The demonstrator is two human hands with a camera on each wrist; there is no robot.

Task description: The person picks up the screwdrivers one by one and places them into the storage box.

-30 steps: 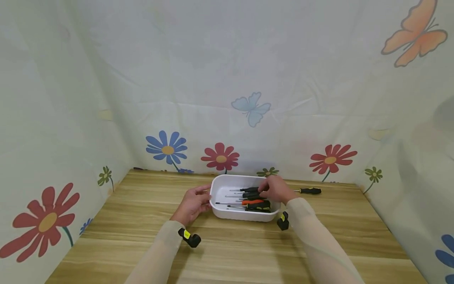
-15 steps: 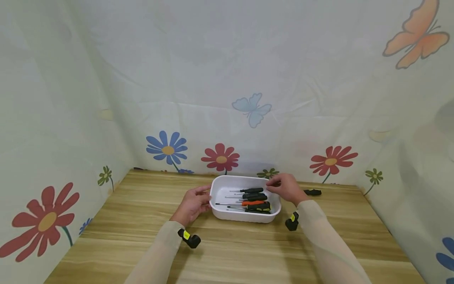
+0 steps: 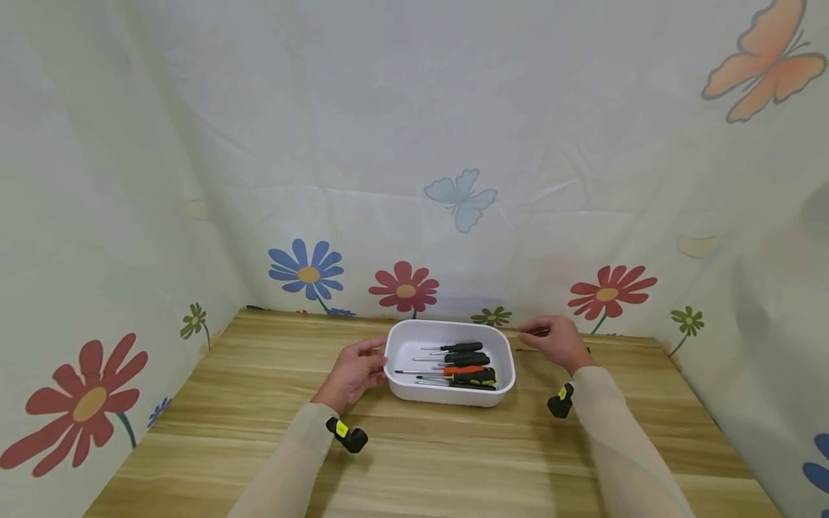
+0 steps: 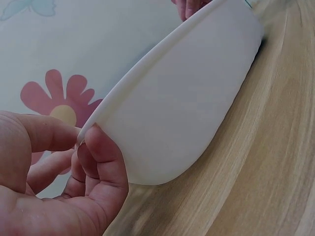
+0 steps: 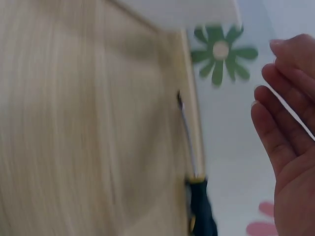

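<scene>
Head view: left hand (image 3: 352,370) on the left end of the tray (image 3: 396,344), thumb and fingers pinching its rim. Tray mid-table (image 3: 259,403), holding several screwdrivers, shafts pointing left, handles to the right. Right hand (image 3: 557,341) well clear of the tray, off its right end, fingers loosely extended, holding nothing. One loose screwdriver (image 3: 527,350) on the table right of the tray, mostly hidden under that hand; only a sliver of shaft showing toward the tray and a dark bit of handle at the far side. Long axis roughly parallel to the ones in the tray, tip toward the tray, handle away. Right hand directly over it, far nearer than the left.

Left wrist view: thumb (image 4: 44,132) over the rim, fingers (image 4: 101,162) curled against the tray's (image 4: 187,103) outer wall. Firm pinch on the end wall. Table (image 4: 266,162) under the tray.

Right wrist view: blurred. Open palm (image 5: 290,142), fingers relaxed, empty. Screwdriver (image 5: 194,182) flat on the table (image 5: 88,123) near its back edge, just beside the hand, not touched. Tip toward the tray corner (image 5: 197,12), black handle at the end away from the tray.
</scene>
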